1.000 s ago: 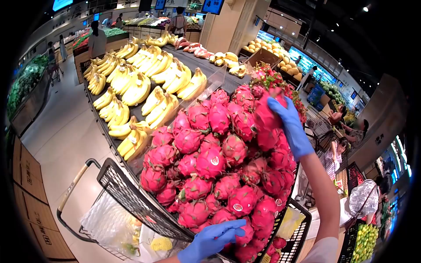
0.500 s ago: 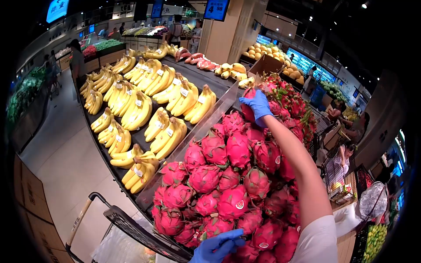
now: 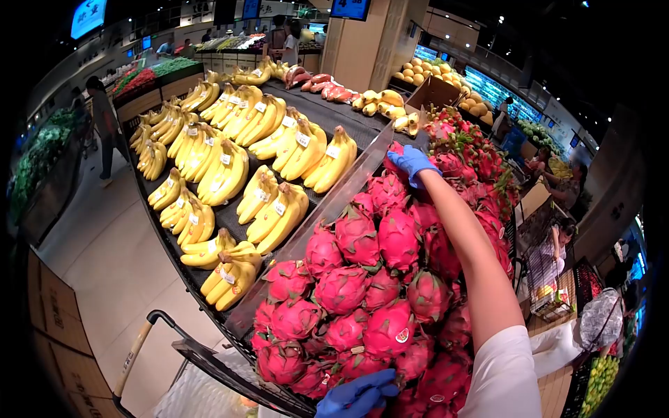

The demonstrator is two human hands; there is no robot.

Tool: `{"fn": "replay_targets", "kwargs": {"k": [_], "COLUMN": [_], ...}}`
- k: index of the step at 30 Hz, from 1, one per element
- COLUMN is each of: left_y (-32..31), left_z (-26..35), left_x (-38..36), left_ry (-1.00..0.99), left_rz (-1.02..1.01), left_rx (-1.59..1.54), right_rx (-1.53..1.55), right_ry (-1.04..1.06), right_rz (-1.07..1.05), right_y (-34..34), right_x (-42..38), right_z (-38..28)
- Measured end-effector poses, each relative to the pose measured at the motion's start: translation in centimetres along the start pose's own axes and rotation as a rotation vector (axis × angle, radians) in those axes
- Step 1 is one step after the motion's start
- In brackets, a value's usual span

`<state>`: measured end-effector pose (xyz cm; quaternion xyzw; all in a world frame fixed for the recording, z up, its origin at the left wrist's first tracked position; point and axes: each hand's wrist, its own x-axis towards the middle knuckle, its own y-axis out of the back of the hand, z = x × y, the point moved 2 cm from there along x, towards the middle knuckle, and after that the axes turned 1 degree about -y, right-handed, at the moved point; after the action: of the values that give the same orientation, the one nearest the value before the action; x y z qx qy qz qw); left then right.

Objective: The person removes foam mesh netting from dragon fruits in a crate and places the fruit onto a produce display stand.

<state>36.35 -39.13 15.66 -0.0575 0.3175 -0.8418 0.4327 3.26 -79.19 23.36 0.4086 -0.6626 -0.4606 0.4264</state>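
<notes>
Both my hands wear blue gloves. My right hand (image 3: pixel 414 166) reaches to the far end of a heaped pile of pink dragon fruit (image 3: pixel 339 289). Its fingers are curled over a dragon fruit (image 3: pixel 396 148) beside the clear divider, and the glove hides part of that fruit. Low at the near edge of the pile is my left hand (image 3: pixel 357 396), with loosely bent fingers slightly apart and nothing visible in them. It lies against the lowest dragon fruit (image 3: pixel 414 359), some of which carry round stickers.
Left of the clear divider (image 3: pixel 313 240), bunches of labelled bananas (image 3: pixel 223 171) cover a dark sloping stand. A cart (image 3: pixel 230 376) stands at the near left. Behind are melons (image 3: pixel 432 70) and a pillar (image 3: pixel 362 52). Several people are around, one walking at left (image 3: pixel 104 129).
The view has shifted, so the stand appears lower and further right. My right hand stays at the far dragon fruit, its fingers now more curled. My left hand has stayed by the near edge.
</notes>
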Motion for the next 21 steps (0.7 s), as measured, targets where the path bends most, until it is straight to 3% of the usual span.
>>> {"fn": "replay_targets", "kwargs": {"k": [3, 5, 7, 9, 10, 11, 13, 14, 18, 19, 21], "left_y": [-0.3, -0.8, -1.1, -2.0, -1.7, -2.4, -3.8, -4.6, -7.4, -8.2, -9.4], "left_z": [0.1, -0.1, 0.3, 0.7, -0.2, -0.1, -0.2, -0.6, -2.4, -2.8, -4.4], "left_x": [-0.2, -0.3, -0.5, -1.0, -0.7, -0.7, -1.3, -1.6, -3.1, -3.4, -4.3], "left_ry": [-0.017, -0.010, -0.016, 0.063, -0.027, -0.131, -0.062, -0.123, -0.020, -0.111, -0.083], "left_rz": [0.006, 0.023, 0.002, -0.054, -0.176, -0.209, -0.261, -0.272, -0.351, -0.355, -0.381], "left_rx": [0.013, 0.003, 0.058, 0.163, 0.316, 0.278, 0.342, 0.341, 0.299, 0.323, 0.325], "right_rx": [0.011, -0.022, 0.115, 0.216, 0.349, 0.423, 0.537, 0.623, 0.649, 0.596, 0.584], "right_ry": [0.084, 0.073, 0.156, 0.282, 0.328, 0.361, 0.450, 0.459, 0.302, 0.351, 0.245], "right_rz": [-0.030, 0.038, 0.248, 0.241, 0.205, 0.199, 0.099, 0.031, -0.058, 0.057, 0.089], "right_y": [0.7, 1.8, 4.4, 8.3, 10.3, 11.7, 14.8, 16.6, 19.6, 20.0, 20.8], "right_x": [-0.5, -0.2, -1.0, -4.0, -6.9, -9.3, -16.5, -21.9, -36.8, -40.5, -47.5], "right_z": [0.7, 1.2, 0.9, 0.4, -0.6, -1.0, -1.9, -2.7, 1.2, 2.7, 6.4]}}
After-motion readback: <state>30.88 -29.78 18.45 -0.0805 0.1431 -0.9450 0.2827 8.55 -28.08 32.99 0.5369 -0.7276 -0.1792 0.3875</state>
